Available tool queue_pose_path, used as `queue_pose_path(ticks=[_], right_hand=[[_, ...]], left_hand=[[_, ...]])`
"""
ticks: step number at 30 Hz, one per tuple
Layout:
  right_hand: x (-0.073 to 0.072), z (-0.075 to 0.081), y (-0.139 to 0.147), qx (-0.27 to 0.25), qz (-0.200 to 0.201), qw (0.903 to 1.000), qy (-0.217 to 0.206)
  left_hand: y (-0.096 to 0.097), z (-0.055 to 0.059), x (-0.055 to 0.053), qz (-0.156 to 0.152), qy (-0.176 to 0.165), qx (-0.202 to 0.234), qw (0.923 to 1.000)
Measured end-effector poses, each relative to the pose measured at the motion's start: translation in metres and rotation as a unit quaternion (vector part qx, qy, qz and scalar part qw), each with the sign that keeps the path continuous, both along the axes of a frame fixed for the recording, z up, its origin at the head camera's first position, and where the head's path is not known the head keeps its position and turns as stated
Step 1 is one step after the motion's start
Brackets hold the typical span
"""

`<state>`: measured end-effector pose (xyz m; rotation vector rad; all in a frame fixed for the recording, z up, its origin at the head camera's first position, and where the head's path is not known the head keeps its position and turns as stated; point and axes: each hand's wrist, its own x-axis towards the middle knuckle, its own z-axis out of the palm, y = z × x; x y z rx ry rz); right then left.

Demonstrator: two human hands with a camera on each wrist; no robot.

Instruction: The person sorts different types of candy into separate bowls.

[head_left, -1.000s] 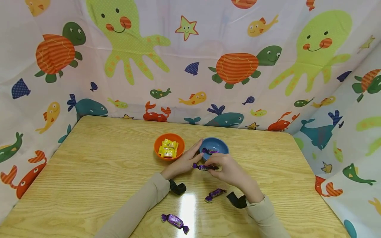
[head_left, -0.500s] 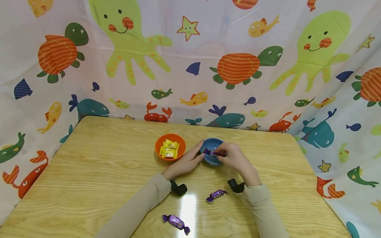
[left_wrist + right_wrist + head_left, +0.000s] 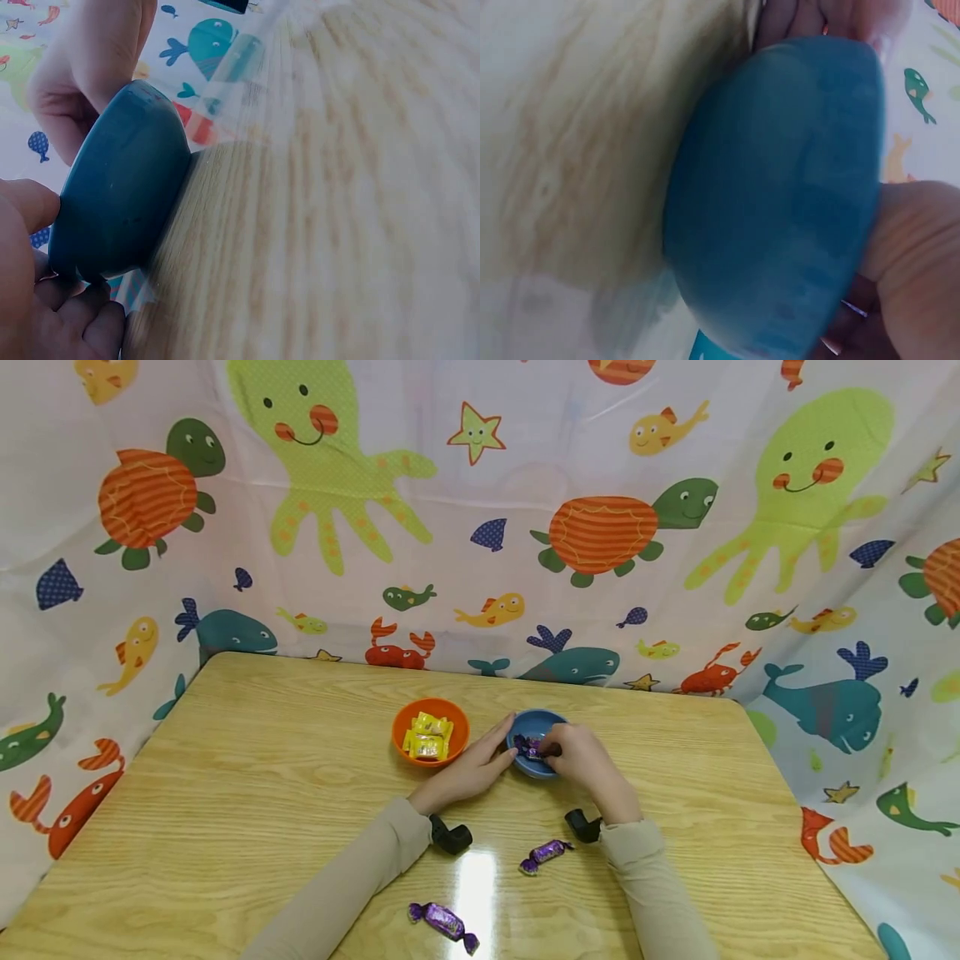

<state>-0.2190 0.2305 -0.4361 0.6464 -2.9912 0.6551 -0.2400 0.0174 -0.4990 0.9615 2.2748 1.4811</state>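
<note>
A small blue bowl (image 3: 535,722) stands on the table, with purple-wrapped twist candies (image 3: 530,747) inside. My left hand (image 3: 468,771) rests against its left side, fingers extended and thumb at the rim; the left wrist view shows that thumb (image 3: 34,204) against the bowl (image 3: 124,180). My right hand (image 3: 588,768) reaches over the right rim, its fingertips pinching a purple candy inside. In the right wrist view the bowl wall (image 3: 772,202) hides most of those fingertips. Two more purple candies (image 3: 546,857) (image 3: 443,922) lie on the table nearer me.
An orange bowl (image 3: 401,724) with several yellow-wrapped sweets (image 3: 429,737) stands just left of the blue bowl. A black wrist-camera piece (image 3: 451,836) sits at each cuff. Behind the wooden table (image 3: 262,760) hangs a curtain (image 3: 442,552) with sea animals.
My right hand has carried a purple candy from in front of the blue bowl into it, and then settled slightly lower and leftward. My left hand has stayed at the bowl's side.
</note>
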Motion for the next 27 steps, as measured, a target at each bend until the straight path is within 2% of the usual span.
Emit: queue_pose_path(ticks=[5, 11, 15, 27], right_hand=[[-0.004, -0.005, -0.002, 0.005, -0.027, 0.9996, 0.005], [-0.004, -0.01, -0.002, 0.003, -0.03, 0.9988, 0.038], [-0.001, -0.01, -0.004, -0.003, -0.031, 0.9987, 0.04], [0.015, 0.007, -0.01, -0.039, 0.006, 0.9952, 0.089]], left_hand=[[0.002, 0.001, 0.0, 0.001, -0.005, 0.0, 1.0], [0.002, 0.003, 0.0, 0.002, -0.007, 0.001, 1.0], [0.002, 0.002, 0.001, 0.001, -0.004, 0.002, 1.0], [0.001, 0.0, 0.0, 0.003, 0.0, 0.003, 1.0]])
